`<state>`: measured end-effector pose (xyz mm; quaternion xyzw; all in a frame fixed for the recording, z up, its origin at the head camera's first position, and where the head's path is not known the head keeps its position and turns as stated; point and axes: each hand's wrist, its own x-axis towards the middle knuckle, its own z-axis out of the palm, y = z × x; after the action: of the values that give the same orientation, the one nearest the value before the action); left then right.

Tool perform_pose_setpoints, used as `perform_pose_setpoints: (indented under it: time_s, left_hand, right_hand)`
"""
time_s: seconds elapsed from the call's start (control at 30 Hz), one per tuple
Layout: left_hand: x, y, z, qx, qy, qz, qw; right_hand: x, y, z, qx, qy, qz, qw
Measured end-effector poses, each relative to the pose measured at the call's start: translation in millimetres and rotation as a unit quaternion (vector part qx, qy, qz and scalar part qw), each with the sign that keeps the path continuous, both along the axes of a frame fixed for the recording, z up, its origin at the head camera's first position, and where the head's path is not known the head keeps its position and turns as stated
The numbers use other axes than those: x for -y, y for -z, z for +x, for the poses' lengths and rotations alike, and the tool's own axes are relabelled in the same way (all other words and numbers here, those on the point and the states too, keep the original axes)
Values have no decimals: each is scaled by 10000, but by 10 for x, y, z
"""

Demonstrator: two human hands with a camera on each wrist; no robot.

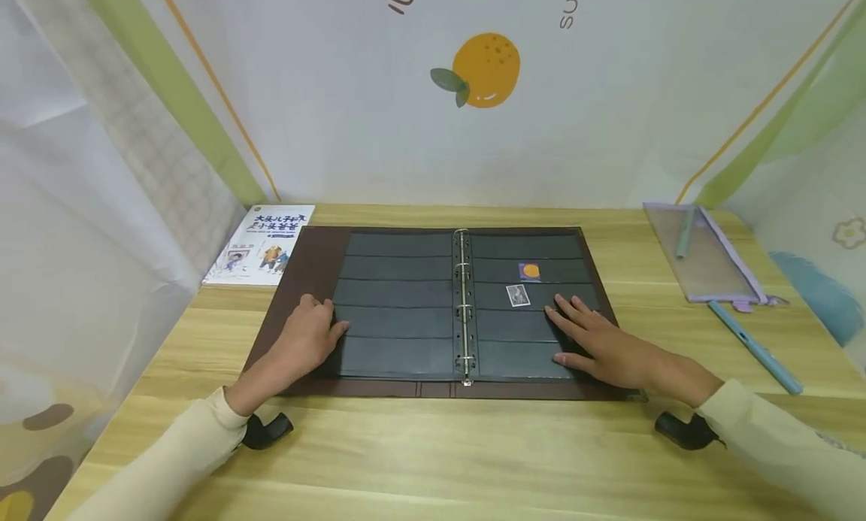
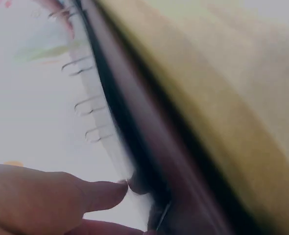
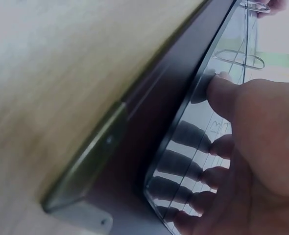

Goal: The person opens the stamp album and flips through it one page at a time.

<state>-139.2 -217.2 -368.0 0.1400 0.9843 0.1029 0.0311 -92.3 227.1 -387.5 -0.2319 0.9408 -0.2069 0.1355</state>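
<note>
A brown ring binder (image 1: 433,389) lies open on the table, its black pocket pages spread on both sides of the metal rings (image 1: 463,310). On the right page (image 1: 521,359) sit two small stamps: a purple one with an orange disc (image 1: 531,271) and a grey-and-white one (image 1: 518,295). My left hand (image 1: 307,337) pinches the outer edge of the left page (image 1: 399,322), thumb on top and fingers curled at the edge. With fingers spread, my right hand (image 1: 595,344) rests on the right page, beside the grey stamp. The glossy page mirrors its fingertips (image 3: 215,178) in the right wrist view.
A white picture booklet (image 1: 260,246) lies behind the binder at the left, partly under its cover. On the right are a mesh zip pouch (image 1: 710,262) holding a pale green pen (image 1: 686,234), and a blue pen (image 1: 758,348). A printed curtain (image 1: 575,130) hangs behind the table.
</note>
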Motion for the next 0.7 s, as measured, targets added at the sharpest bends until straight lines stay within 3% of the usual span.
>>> perform_pose_setpoints:
  time_s: [0.17, 0.27, 0.33, 0.53, 0.7]
  left_hand:
    - [-95, 68, 91, -781, 307, -572, 9948]
    - [-192, 54, 128, -946, 379, -972, 9900]
    - [-277, 51, 128, -751, 442, -1078, 9904]
    - [-563, 117, 24, 586, 733, -624, 9936]
    - [-745, 145, -65, 973, 809, -435, 9910]
  right_hand:
    - [7, 20, 21, -304, 103, 79, 9995]
    - [7, -14, -28, -498, 361, -21, 9981]
    - [-13, -44, -107, -550, 605, -137, 9966]
    - [-72, -90, -436, -463, 1175, -142, 9919]
    - [-144, -54, -564, -436, 1335, 37, 9901]
